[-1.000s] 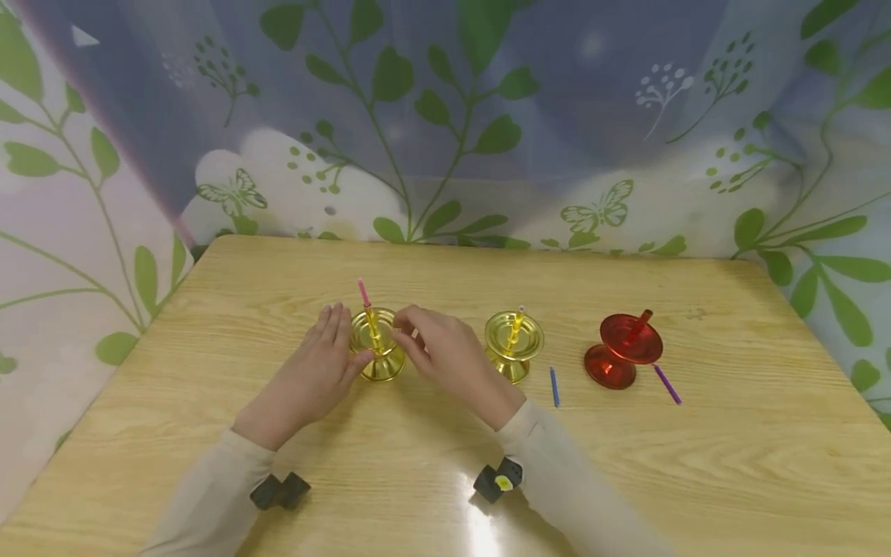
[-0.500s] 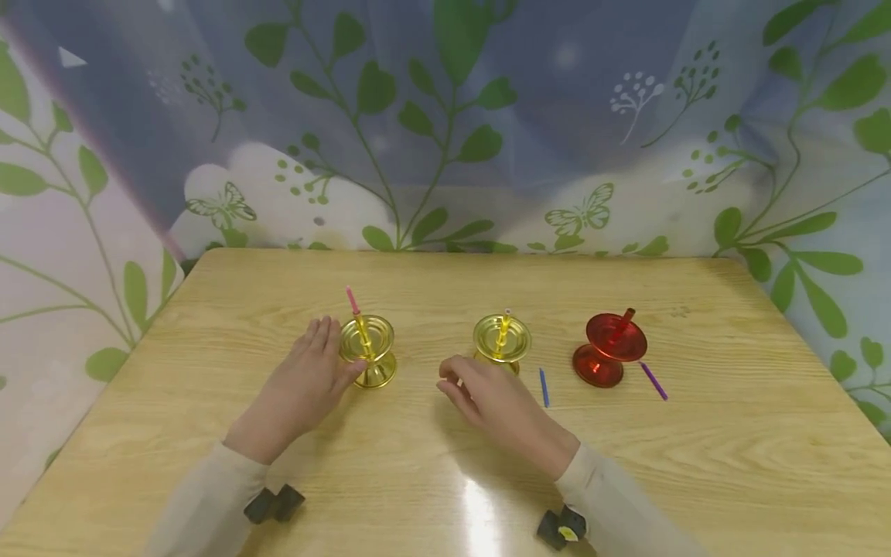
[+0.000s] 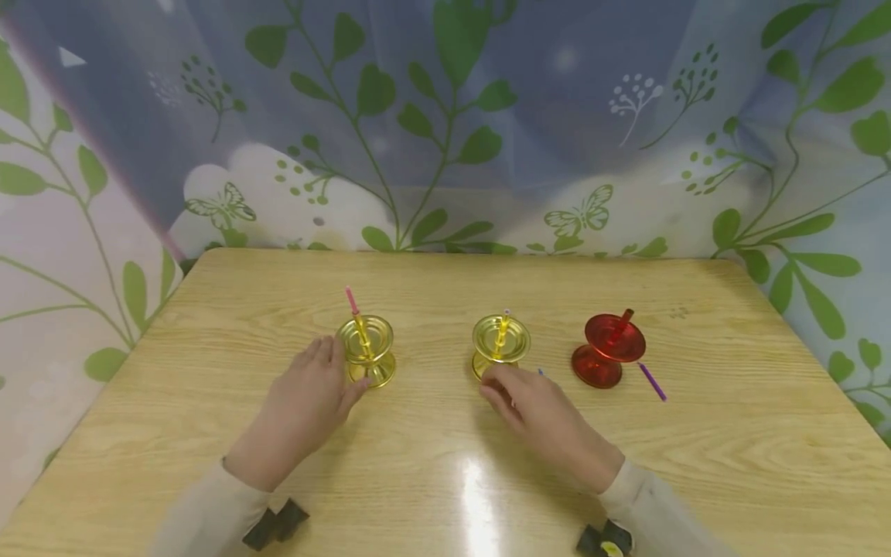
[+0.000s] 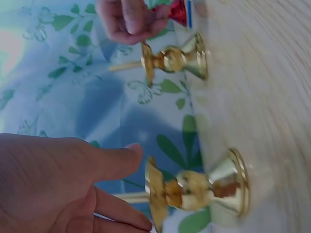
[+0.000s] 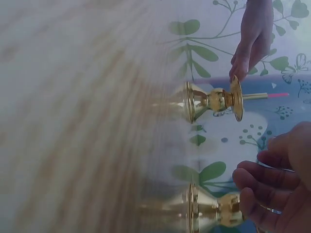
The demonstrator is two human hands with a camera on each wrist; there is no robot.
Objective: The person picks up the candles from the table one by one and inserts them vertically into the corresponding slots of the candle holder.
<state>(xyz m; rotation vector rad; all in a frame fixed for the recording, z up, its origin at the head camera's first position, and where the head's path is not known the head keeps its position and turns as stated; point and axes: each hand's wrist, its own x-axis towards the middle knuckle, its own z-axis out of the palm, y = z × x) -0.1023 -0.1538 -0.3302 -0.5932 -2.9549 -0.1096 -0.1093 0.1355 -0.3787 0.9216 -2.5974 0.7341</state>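
Both seemingly empty and well apart: left hand (image 3: 306,406) straight-fingered beside left holder (image 3: 379,374) with its pink candle (image 3: 351,299), right hand (image 3: 546,410) loosely curled by middle holder (image 3: 520,348), blue candle (image 3: 541,372) part-hidden; best skirt that holder.

A shiny gold candle holder (image 3: 382,340) stands upright just beside the left hand (image 3: 299,406), a slim pink candle (image 3: 352,300) rising from its yellow socket. Another gold holder (image 3: 518,341), shaped alike, stands upright by the right hand (image 3: 550,418), which hides most of a blue candle (image 3: 541,373). Farther right stands a glossy red holder (image 3: 597,368), a purple candle (image 3: 653,382) lying near it
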